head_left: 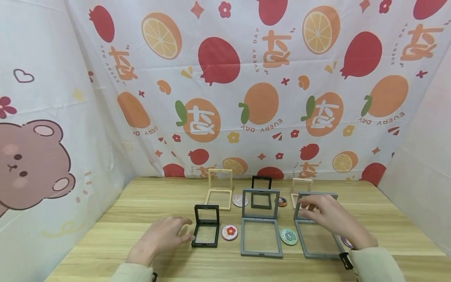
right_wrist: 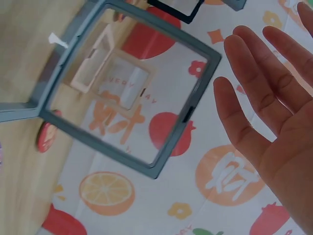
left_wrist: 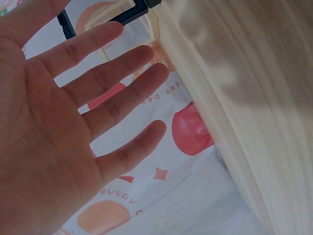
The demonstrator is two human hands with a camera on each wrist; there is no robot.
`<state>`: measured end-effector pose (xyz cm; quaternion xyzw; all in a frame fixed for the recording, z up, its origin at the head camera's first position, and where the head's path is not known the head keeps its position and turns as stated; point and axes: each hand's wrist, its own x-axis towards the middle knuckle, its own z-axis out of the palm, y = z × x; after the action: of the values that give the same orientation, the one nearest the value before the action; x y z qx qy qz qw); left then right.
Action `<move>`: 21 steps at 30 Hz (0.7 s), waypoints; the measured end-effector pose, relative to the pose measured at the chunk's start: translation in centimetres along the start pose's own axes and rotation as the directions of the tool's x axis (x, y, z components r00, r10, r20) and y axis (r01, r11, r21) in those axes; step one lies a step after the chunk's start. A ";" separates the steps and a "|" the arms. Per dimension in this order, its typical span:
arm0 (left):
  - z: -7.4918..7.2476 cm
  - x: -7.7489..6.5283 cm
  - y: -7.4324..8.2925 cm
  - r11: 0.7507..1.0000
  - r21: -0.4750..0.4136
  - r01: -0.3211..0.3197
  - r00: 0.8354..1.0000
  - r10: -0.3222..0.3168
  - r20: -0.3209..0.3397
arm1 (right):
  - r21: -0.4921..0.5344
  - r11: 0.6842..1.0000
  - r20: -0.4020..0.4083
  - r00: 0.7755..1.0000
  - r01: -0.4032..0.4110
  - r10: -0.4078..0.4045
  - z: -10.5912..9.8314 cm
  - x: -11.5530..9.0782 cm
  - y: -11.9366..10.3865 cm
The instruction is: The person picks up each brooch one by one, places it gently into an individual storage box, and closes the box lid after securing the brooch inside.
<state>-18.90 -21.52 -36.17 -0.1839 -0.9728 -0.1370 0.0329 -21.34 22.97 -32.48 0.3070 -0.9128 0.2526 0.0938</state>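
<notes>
My left hand (head_left: 163, 237) hovers at the left side of a small black display frame (head_left: 204, 245), which stands with its lid raised. In the left wrist view its fingers are spread and the palm holds nothing. My right hand (head_left: 329, 215) is over the rightmost grey display frame (head_left: 321, 256), by its upright lid. The right wrist view shows these fingers loosely extended, apart from the lid rim (right_wrist: 166, 147). Another open grey frame (head_left: 261, 254) stands between the hands. Beside the frames lie a red-flower badge (head_left: 230, 232), a green badge (head_left: 289, 236) and a partly hidden purple badge (head_left: 347, 242).
Farther back stand a cream frame (head_left: 208, 190), a black frame (head_left: 261, 178) and a pale beige frame (head_left: 302, 179), all opened. A pale badge (head_left: 240, 200) and a dark-and-orange badge (head_left: 282, 201) lie among them. Fruit-printed cloth (head_left: 289, 82) hangs behind the wooden table (head_left: 148, 203).
</notes>
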 end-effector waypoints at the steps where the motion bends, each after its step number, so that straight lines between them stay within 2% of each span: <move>1: 0.1 0.0 0.0 1.000 0.004 -0.005 1.000 0.005 -0.003 | -0.001 1.000 -0.003 1.000 0.005 -0.005 0.0 0.2 -0.1; 9: 0.6 0.3 0.1 0.998 0.002 -0.056 0.998 0.056 0.014 | 0.057 0.998 0.048 0.999 -0.012 0.009 1.1 0.5 -1.3; 13: 0.8 0.5 0.4 0.997 -0.016 -0.070 0.997 0.070 0.022 | 0.059 0.998 0.054 0.998 0.014 -0.017 2.2 0.4 -1.6; 17: 1.0 0.6 0.5 0.997 -0.030 -0.069 0.997 0.070 0.028 | 0.054 0.997 0.062 0.997 0.049 -0.053 2.9 0.9 -2.2; 21: 1.2 0.6 0.5 0.998 -0.043 -0.042 0.999 0.044 0.031 | 0.062 0.995 0.100 0.991 0.080 -0.086 3.4 1.8 -2.7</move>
<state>-19.32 -20.54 -37.08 -0.2076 -0.9659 -0.1540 0.0162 -21.22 18.43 -33.72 0.3598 -0.8951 0.2588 0.0482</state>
